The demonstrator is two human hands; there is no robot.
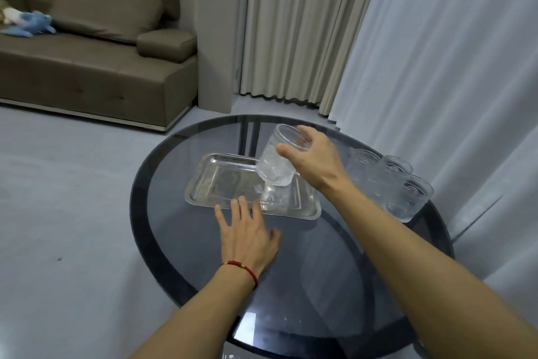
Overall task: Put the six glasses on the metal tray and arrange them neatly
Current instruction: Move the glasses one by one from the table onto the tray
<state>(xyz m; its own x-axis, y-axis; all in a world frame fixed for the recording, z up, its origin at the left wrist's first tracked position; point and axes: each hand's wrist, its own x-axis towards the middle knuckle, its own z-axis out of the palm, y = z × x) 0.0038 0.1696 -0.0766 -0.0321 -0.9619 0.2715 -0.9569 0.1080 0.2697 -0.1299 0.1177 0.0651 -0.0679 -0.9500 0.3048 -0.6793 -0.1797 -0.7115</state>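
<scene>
Holding one glass (276, 159) tilted above the right part of the metal tray (203, 184), the right hand (314, 158) has its grip closed around the upper wall near the rim, thumb on the near side and fingers wrapped behind. The glass hangs in the air, its base low over the tray floor but apparently not yet set down. The left hand (247, 233) lies flat and spread on the table (180, 245), fingertips at the tray's near rim, gripping nothing; it looks placed to steady the tray.

The glass appears thick-walled and embossed, so probably fairly heavy for its size, rigid, and brittle against metal or other glass. The pattern should give the fingers some purchase, while the smooth rim band is likely slicker. A hold around the mid-body seems safest, with the base lowered level, not edge first.

The remaining glasses (393, 184) stand clustered at the table's right edge, well apart from the tray. Their clear walls overlap, and the right forearm covers part of the group, so an exact count cannot be made. Whether a faint shape under the held glass is a reflection or another glass is also unclear.
</scene>
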